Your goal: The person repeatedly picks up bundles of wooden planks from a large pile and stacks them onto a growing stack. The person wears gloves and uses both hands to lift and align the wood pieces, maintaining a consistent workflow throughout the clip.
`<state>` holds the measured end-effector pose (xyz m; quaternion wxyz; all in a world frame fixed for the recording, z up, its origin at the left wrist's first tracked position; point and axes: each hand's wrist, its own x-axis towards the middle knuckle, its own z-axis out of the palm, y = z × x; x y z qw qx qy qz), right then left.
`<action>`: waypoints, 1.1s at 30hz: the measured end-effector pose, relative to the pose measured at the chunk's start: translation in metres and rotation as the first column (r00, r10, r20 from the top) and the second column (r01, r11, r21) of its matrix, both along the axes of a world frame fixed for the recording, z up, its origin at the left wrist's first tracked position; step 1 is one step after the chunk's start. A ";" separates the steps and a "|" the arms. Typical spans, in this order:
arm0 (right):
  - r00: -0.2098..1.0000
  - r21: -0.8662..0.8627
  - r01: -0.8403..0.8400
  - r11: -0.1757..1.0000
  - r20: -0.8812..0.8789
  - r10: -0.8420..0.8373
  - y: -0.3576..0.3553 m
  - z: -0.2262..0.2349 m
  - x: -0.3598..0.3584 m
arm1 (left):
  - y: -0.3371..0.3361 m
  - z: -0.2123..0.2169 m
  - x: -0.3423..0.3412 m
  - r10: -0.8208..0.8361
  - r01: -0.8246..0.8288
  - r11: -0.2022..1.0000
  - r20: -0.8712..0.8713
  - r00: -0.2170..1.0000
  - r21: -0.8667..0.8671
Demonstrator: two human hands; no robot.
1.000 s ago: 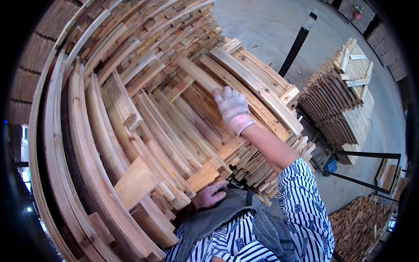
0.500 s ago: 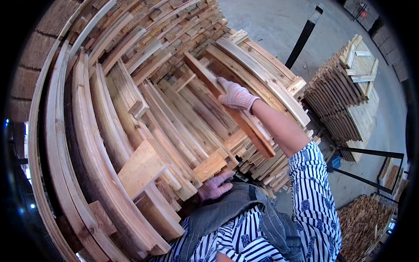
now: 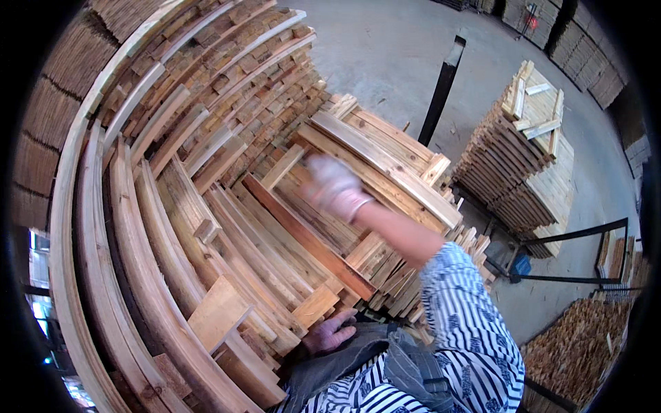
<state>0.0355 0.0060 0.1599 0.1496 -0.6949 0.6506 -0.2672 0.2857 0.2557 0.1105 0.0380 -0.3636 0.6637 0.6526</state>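
Note:
My right hand (image 3: pixel 335 187), in a white and pink glove, is blurred with motion above the slanting pile of planks (image 3: pixel 206 227). It hovers just right of a long reddish-brown plank (image 3: pixel 310 241) that lies flat on the pile, and nothing shows in its fingers. My left hand (image 3: pixel 329 334), in a purplish glove, rests with fingers spread on the cut plank ends at the near edge of the pile, close to my body. A short pale board (image 3: pixel 219 313) sticks out to the left of that hand.
A neat stack of pale boards (image 3: pixel 527 148) stands on the concrete floor (image 3: pixel 385 55) at the right. A black post (image 3: pixel 441 89) rises behind the pile. A black metal frame (image 3: pixel 578 255) and a heap of thin sticks (image 3: pixel 578 344) are at the lower right.
The reddish plank, held up in my right hand half a second ago, now lies flat on the pile. My right hand has come off it and moved right. My left hand has stayed put.

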 end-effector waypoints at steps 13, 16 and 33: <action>0.959 0.466 -0.033 0.884 0.264 -0.103 -0.042 -0.011 -0.170 | -0.005 0.004 -0.004 -0.105 0.111 0.987 0.058 0.993 -0.114; 0.860 0.510 -0.189 0.839 0.498 -0.108 -0.031 0.011 -0.137 | -0.001 -0.001 -0.002 -0.079 0.090 0.985 0.076 0.994 -0.149; 0.977 0.476 -0.195 0.858 0.012 0.215 -0.018 -0.018 0.002 | 0.001 0.029 -0.010 0.018 0.020 0.875 0.073 0.997 -0.484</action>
